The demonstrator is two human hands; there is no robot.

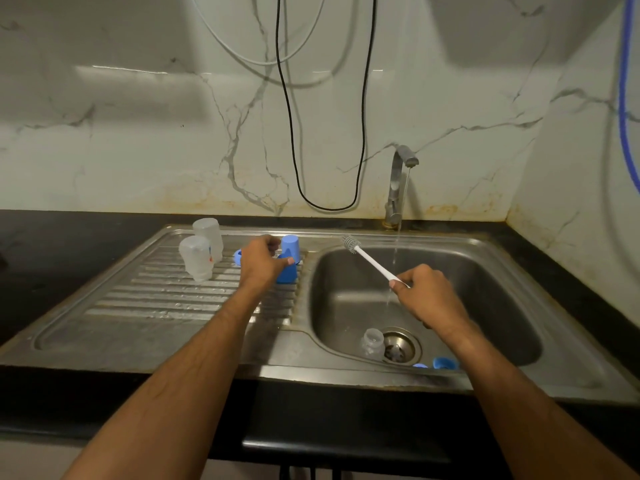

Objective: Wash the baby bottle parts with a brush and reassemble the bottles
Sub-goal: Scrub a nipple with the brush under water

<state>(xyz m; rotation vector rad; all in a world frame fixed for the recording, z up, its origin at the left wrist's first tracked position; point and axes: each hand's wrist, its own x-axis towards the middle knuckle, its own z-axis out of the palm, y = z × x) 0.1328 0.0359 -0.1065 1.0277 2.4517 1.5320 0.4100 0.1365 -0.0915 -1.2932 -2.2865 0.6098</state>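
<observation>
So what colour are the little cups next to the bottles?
The cups are blue, seen in the head view.

View count: you have one, the head camera; no second view, so nothing is shared.
Position: it sits above and behind your hands, over the counter's front edge.
Facing: forward and down, toward the marble wall (138, 140) behind the sink (512, 271).
Lens: wide-angle; edges bow outward.
Nearness: both forearms run in from the bottom corners; the left hand (261, 261) and right hand (427, 294) land mid-frame.
Relative to grip: the brush (367, 258) in your right hand sits centre-right, tap (398, 185) beyond it, drainboard (166, 299) left of it.
</observation>
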